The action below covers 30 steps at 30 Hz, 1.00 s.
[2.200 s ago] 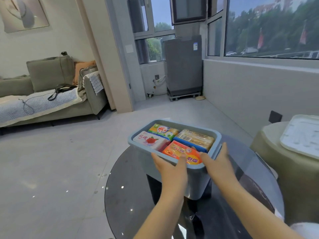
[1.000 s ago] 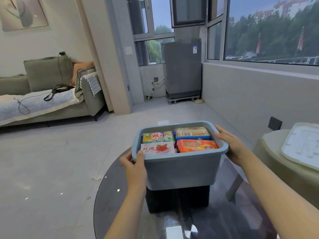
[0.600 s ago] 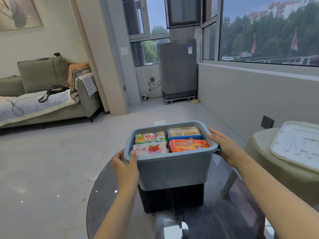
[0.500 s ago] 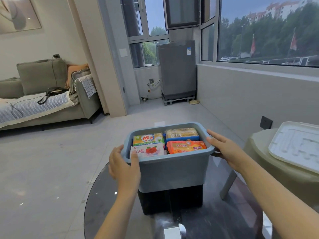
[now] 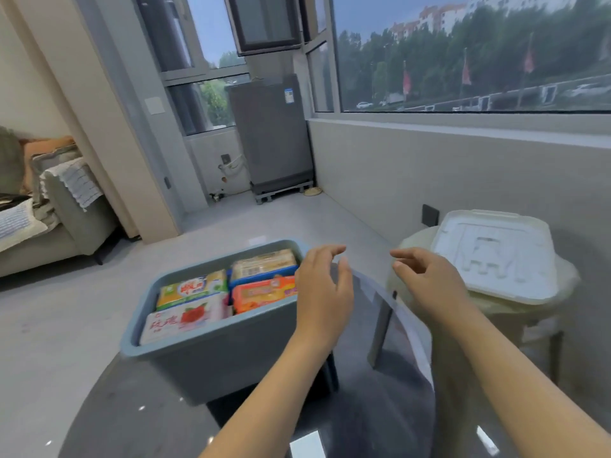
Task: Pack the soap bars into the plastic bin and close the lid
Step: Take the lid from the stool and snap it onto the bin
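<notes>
Bin [image 5: 211, 361]: a blue-grey plastic bin is seen at lower centre-left of the frame, set on a dark glass table [image 5: 380, 411]; its top is uncovered.
Soap bars: four packets are laid flat inside the bin, filling it — a green-and-white bar [image 5: 191, 289] at the back left, a white bar with a red print [image 5: 185, 320] at the front left, a tan bar with a blue edge [image 5: 264, 266] at the back right, an orange bar [image 5: 263, 294] at the front right.
Lid [image 5: 496, 256]: a white lid is seen at centre right, resting on a pale stool [image 5: 515, 312], well apart from the bin.
Left hand [image 5: 322, 292]: raised in front of the bin's right end; fingers loosely spread, nothing held.
Right hand [image 5: 426, 282]: raised between bin and lid, just short of the lid's near edge; fingers curled but apart, nothing held.
</notes>
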Available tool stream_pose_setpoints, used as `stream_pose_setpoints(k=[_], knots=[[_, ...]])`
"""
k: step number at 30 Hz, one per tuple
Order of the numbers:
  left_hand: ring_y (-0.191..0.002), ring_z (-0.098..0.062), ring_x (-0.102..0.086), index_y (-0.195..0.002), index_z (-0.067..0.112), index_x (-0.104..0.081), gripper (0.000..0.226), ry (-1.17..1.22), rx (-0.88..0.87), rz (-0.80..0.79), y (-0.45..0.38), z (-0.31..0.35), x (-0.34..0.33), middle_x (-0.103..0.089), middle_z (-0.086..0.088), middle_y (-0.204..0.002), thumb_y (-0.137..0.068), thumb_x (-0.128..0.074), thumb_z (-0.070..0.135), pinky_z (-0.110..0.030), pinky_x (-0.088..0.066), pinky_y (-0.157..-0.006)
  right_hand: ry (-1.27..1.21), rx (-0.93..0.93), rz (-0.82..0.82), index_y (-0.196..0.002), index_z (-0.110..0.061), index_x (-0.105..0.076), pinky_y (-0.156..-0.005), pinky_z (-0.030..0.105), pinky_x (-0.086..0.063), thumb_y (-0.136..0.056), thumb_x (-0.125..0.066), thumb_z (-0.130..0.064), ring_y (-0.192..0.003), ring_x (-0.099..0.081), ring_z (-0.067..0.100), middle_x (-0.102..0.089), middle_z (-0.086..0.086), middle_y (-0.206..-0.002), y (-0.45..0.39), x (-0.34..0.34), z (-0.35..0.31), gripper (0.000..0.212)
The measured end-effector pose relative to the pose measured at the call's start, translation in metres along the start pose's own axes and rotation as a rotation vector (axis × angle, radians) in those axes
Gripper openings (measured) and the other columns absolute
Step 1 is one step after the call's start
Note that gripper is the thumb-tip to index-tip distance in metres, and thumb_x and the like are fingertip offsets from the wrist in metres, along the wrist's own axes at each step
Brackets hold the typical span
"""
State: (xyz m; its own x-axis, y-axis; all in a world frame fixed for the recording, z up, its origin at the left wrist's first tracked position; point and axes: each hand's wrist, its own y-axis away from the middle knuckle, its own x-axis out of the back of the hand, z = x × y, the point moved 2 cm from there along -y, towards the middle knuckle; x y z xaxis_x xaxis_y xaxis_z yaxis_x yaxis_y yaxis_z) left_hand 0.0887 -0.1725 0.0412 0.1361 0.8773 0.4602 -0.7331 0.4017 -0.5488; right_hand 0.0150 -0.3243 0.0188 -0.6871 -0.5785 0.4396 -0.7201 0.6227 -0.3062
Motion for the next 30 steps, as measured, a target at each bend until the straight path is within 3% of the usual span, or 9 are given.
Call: stream_pose_setpoints(k=[2, 6, 9, 13, 17, 20, 25, 28, 30], knots=[[-0.111, -0.007, -0.050, -0.115, 0.022, -0.057, 0.024, 0.038, 0.002, -0.065, -0.004, 0.009, -0.027, -0.053, 0.012, -0.111, -0.096, -0.044, 0.023, -0.035, -0.041, -0.102, 0.049, -0.024, 0.074, -0.111, -0.023, -0.063, -0.064, 0.011, -0.035, -0.090, -0.053, -0.023, -0.078, -0.053, -0.002, -0.062, -0.008, -0.094, -0.003, 0.020, 0.015, 0.023], [-0.113, -0.012, -0.050, -0.117, 0.021, -0.056, 0.026, 0.094, 0.061, -0.220, -0.014, 0.020, -0.081, -0.050, 0.011, -0.110, -0.097, -0.040, 0.026, -0.041, -0.039, -0.104, 0.107, -0.136, 0.149, -0.106, -0.022, -0.065, -0.071, 0.021, -0.043, -0.088, -0.055, -0.023, -0.090, -0.057, 0.010, -0.065, -0.007, -0.098, -0.007, 0.056, 0.044, 0.021], [-0.117, -0.015, -0.049, -0.121, 0.019, -0.055, 0.030, 0.080, 0.096, -0.310, -0.017, 0.021, -0.119, -0.053, 0.002, -0.122, -0.097, -0.038, 0.027, -0.043, -0.037, -0.106, 0.251, -0.206, 0.141, -0.105, -0.026, -0.066, -0.086, 0.033, -0.046, -0.086, -0.056, -0.029, -0.100, -0.058, 0.016, -0.068, -0.005, -0.106, -0.009, 0.070, 0.064, 0.021], [-0.121, -0.019, -0.048, -0.126, 0.015, -0.053, 0.035, 0.080, 0.168, -0.391, -0.018, 0.015, -0.160, -0.053, -0.002, -0.131, -0.097, -0.037, 0.026, -0.042, -0.037, -0.106, 0.407, -0.253, 0.072, -0.101, -0.030, -0.068, -0.096, 0.040, -0.042, -0.084, -0.060, -0.037, -0.110, -0.054, 0.018, -0.067, -0.007, -0.112, -0.016, 0.078, 0.085, 0.020], [-0.116, -0.016, -0.049, -0.135, 0.015, -0.046, 0.041, 0.107, 0.266, -0.479, -0.014, 0.005, -0.184, -0.050, -0.006, -0.136, -0.097, -0.037, 0.027, -0.026, -0.037, -0.097, 0.423, -0.319, -0.003, -0.097, -0.025, -0.071, -0.089, 0.037, -0.048, -0.082, -0.064, -0.035, -0.099, -0.059, 0.018, -0.070, -0.004, -0.102, -0.022, 0.078, 0.106, 0.020], [-0.125, -0.020, -0.047, -0.138, 0.017, -0.043, 0.043, 0.143, 0.324, -0.513, -0.011, 0.000, -0.193, -0.050, -0.007, -0.137, -0.097, -0.039, 0.028, -0.031, -0.036, -0.105, 0.431, -0.311, 0.010, -0.090, -0.023, -0.073, -0.081, 0.032, -0.050, -0.079, -0.068, -0.033, -0.086, -0.060, 0.015, -0.072, -0.004, -0.092, -0.026, 0.075, 0.115, 0.015], [-0.126, -0.012, -0.045, -0.138, 0.022, -0.042, 0.044, 0.322, 0.392, -0.482, -0.013, 0.000, -0.183, -0.047, 0.003, -0.141, -0.096, -0.042, 0.030, -0.023, -0.034, -0.100, 0.453, -0.171, 0.114, -0.080, -0.022, -0.076, -0.069, 0.027, -0.042, -0.080, -0.067, -0.029, -0.075, -0.059, 0.015, -0.072, -0.004, -0.082, -0.031, 0.074, 0.105, 0.011], [-0.125, -0.012, -0.049, -0.137, 0.030, -0.042, 0.042, 0.484, 0.405, -0.445, -0.016, 0.007, -0.169, -0.046, 0.012, -0.137, -0.095, -0.043, 0.029, -0.032, -0.040, -0.105, 0.417, -0.095, 0.232, -0.079, -0.021, -0.074, -0.072, 0.031, -0.043, -0.082, -0.064, -0.028, -0.083, -0.058, 0.018, -0.068, -0.003, -0.085, -0.031, 0.078, 0.087, 0.013], [-0.122, -0.013, -0.052, -0.133, 0.034, -0.041, 0.038, 0.617, 0.413, -0.421, -0.020, 0.016, -0.159, -0.047, 0.013, -0.130, -0.096, -0.043, 0.025, -0.030, -0.049, -0.097, 0.412, -0.028, 0.314, -0.079, -0.018, -0.072, -0.076, 0.034, -0.042, -0.083, -0.063, -0.028, -0.086, -0.056, 0.020, -0.065, -0.002, -0.085, -0.027, 0.077, 0.069, 0.014]])
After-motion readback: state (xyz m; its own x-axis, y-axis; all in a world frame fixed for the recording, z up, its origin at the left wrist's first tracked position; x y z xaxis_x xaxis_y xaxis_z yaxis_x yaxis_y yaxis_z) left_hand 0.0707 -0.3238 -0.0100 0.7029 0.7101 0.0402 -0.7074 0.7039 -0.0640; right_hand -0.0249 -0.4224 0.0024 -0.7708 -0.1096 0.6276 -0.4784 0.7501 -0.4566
